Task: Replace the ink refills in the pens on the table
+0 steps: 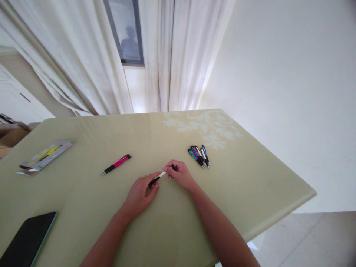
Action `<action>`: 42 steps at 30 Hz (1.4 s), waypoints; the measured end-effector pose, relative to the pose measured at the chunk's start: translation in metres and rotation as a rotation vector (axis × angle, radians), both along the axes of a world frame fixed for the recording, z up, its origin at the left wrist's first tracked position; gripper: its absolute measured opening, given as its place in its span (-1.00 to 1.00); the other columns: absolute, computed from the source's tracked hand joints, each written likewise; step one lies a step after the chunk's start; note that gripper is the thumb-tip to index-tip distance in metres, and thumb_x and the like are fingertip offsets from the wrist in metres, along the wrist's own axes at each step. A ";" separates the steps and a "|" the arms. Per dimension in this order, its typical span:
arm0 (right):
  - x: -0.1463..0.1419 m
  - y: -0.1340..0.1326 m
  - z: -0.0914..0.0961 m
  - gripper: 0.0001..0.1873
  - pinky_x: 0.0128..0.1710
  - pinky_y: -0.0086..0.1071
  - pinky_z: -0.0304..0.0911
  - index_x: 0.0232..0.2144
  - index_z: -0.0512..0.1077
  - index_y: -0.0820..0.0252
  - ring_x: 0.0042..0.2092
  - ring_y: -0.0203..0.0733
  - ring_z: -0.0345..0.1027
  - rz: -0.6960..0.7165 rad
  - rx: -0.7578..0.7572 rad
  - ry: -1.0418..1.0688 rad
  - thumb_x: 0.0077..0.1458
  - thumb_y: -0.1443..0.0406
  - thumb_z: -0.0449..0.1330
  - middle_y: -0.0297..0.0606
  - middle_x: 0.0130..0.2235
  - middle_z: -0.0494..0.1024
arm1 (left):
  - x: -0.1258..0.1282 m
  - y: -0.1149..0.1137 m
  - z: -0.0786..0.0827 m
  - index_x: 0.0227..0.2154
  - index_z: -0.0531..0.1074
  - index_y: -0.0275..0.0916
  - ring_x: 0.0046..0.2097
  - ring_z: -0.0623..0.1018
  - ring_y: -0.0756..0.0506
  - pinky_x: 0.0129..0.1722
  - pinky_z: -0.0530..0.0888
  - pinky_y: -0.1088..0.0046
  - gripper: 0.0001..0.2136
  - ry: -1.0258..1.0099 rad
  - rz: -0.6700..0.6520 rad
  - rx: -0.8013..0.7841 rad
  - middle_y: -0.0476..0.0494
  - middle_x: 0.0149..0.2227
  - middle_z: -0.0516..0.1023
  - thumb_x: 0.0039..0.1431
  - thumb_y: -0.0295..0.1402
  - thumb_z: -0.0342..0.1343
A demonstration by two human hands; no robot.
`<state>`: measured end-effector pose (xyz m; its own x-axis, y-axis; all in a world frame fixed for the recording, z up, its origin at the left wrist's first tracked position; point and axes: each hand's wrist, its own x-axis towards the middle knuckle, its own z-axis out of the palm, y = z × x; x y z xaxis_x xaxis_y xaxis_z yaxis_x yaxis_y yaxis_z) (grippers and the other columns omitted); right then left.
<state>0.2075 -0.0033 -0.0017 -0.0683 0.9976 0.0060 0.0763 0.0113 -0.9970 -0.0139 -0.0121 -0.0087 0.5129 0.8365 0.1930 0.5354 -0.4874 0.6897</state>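
Between my hands is a white pen [162, 174] with a black grip, slanting up to the right just above or on the table. My left hand [140, 194] is closed round its black grip end. The fingers of my right hand [179, 173] pinch the other end, where a bit of black shows. A cluster of several pens [198, 156] in teal, pink, white and blue lies just beyond my right hand. To the left of my hands rest pink pens [116, 164] with black grips, side by side and close together.
The pale green table [91, 207] has a white floral pattern at its far right. A grey and yellow pen box [46, 155] lies at the left, its near end flap open. A dark tablet-like slab [29, 239] sits at the near left. Curtains and a wall stand behind.
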 end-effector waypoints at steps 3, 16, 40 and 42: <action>0.000 0.000 0.001 -0.65 -0.53 -0.46 0.07 -0.43 0.50 0.20 -0.55 -0.34 0.19 -0.009 -0.003 -0.014 0.09 0.02 0.34 -0.41 -0.58 0.42 | 0.000 0.000 0.001 0.02 0.49 -0.15 -0.18 0.57 -0.16 -0.12 0.46 0.32 -0.69 -0.019 0.037 -0.065 -0.11 -0.23 0.63 0.39 -0.19 -0.04; 0.011 0.006 -0.006 -0.59 -0.54 -0.44 -0.04 -0.50 0.44 0.19 -0.56 -0.36 0.09 -0.172 0.010 0.077 0.08 -0.02 0.33 -0.45 -0.62 0.32 | 0.001 0.003 0.004 -0.07 0.46 -0.19 -0.16 0.54 -0.15 -0.13 0.46 0.32 -0.72 -0.158 0.097 -0.082 -0.14 -0.20 0.55 0.39 -0.27 -0.12; 0.024 0.006 -0.003 -0.74 -0.33 -0.40 0.17 -0.32 0.54 0.14 -0.33 -0.23 0.26 -0.162 0.099 0.144 0.04 0.10 0.36 -0.31 -0.35 0.47 | 0.001 0.003 0.001 -0.09 0.42 -0.19 -0.17 0.58 -0.14 -0.13 0.49 0.32 -0.79 -0.152 0.188 -0.075 -0.14 -0.17 0.60 0.33 -0.29 -0.05; 0.022 0.004 -0.002 -0.74 -0.37 -0.40 0.14 -0.31 0.56 0.15 -0.35 -0.23 0.25 -0.118 0.094 0.103 0.06 0.09 0.34 -0.30 -0.37 0.47 | 0.000 0.003 0.000 -0.09 0.43 -0.19 -0.15 0.59 -0.16 -0.10 0.50 0.29 -0.79 -0.165 0.221 -0.060 -0.16 -0.16 0.60 0.30 -0.30 -0.03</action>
